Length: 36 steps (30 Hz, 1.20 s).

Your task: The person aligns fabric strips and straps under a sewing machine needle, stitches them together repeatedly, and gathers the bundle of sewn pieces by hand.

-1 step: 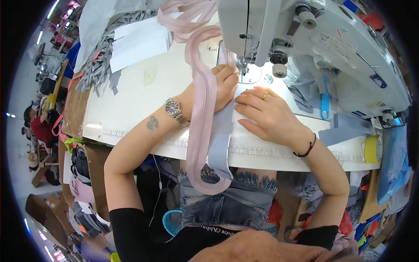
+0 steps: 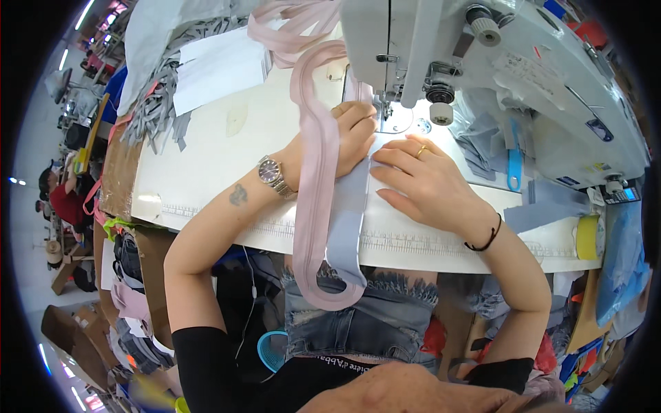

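Observation:
A long pink zipper tape (image 2: 317, 158) loops from the machine bed, over my left wrist and down past the table's front edge. Beneath it a grey-blue fabric strip (image 2: 345, 230) runs up toward the presser foot (image 2: 387, 111) of the white sewing machine (image 2: 475, 76). My left hand (image 2: 352, 134), fingers curled, presses on the strip just left of the foot; its fingertips are partly hidden. To its right, my right hand (image 2: 423, 172) lies with fingers stretched and thumb apart, its fingertips touching the strip's right edge.
White sheets (image 2: 219, 69) and grey fabric scraps (image 2: 151, 93) lie at the back left, near more pink zipper tape (image 2: 292, 31). Right of the machine bed are grey pieces (image 2: 485, 141), a blue-handled tool (image 2: 514, 162) and a yellow tape roll (image 2: 587, 237). A ruler scale (image 2: 427, 242) runs along the front edge.
Both hands stay in nearly the same place. The hanging loop of zipper tape sits very slightly lower.

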Each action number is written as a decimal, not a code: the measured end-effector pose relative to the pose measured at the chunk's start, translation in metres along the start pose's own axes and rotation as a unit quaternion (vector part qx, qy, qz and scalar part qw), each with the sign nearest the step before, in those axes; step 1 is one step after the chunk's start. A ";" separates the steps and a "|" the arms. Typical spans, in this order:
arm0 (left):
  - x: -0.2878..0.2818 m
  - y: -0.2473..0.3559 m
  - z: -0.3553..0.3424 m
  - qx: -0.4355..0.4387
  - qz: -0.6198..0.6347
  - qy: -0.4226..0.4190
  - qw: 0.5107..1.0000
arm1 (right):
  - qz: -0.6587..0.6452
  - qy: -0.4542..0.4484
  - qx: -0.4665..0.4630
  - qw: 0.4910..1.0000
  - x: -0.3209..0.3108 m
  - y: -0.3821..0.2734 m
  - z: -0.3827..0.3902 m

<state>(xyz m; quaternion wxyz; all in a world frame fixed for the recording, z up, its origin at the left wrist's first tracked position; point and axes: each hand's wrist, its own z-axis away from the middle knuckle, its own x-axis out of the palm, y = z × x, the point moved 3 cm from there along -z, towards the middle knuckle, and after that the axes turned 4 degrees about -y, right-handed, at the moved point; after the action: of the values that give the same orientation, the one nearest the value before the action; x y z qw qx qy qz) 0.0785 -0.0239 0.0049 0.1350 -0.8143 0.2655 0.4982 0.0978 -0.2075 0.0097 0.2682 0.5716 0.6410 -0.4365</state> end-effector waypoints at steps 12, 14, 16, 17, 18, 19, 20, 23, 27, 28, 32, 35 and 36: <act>-0.030 0.017 0.025 0.031 -0.015 -0.135 0.990 | 0.094 -0.009 0.017 0.995 -0.001 0.003 0.007; -0.024 0.013 0.018 0.054 -0.062 -0.147 0.986 | 0.067 -0.011 0.055 0.996 -0.002 0.002 0.006; -0.021 0.008 0.010 0.049 -0.068 -0.139 0.987 | 0.060 -0.018 0.079 0.995 -0.003 0.008 0.006; -0.019 0.004 0.008 0.045 -0.072 -0.140 0.986 | 0.046 -0.023 0.109 0.993 -0.003 0.011 0.006; -0.016 -0.001 0.005 0.047 -0.072 -0.137 0.987 | 0.049 -0.024 0.109 0.993 -0.003 0.014 0.006; -0.013 -0.007 0.003 0.037 -0.066 -0.132 0.988 | 0.044 -0.035 0.126 0.990 -0.003 0.018 0.007; -0.011 -0.011 0.001 0.026 -0.061 -0.128 0.990 | 0.038 -0.045 0.141 0.988 -0.005 0.021 0.007; -0.008 -0.016 -0.003 0.009 -0.051 -0.118 0.992 | 0.033 -0.076 0.176 0.981 -0.006 0.026 0.007; 0.000 -0.019 -0.005 0.006 -0.030 -0.083 0.996 | 0.028 -0.081 0.194 0.977 -0.005 0.030 0.009; 0.001 -0.020 -0.005 0.000 -0.035 -0.089 0.995 | 0.030 -0.076 0.190 0.978 -0.006 0.032 0.009; 0.002 -0.025 -0.003 -0.025 -0.036 -0.107 0.993 | 0.033 -0.068 0.185 0.980 -0.004 0.032 0.006; 0.000 -0.028 -0.003 -0.010 -0.028 -0.092 0.995 | 0.027 -0.054 0.169 0.984 -0.006 0.027 0.004; 0.002 -0.027 -0.003 -0.015 -0.026 -0.090 0.995 | 0.026 -0.058 0.167 0.984 -0.007 0.026 0.005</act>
<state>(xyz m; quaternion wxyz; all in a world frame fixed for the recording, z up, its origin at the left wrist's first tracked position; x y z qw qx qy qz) 0.0967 -0.0032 0.0030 0.1593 -0.7747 0.2234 0.5697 0.1236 -0.2159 0.0064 0.2172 0.5985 0.5274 -0.5626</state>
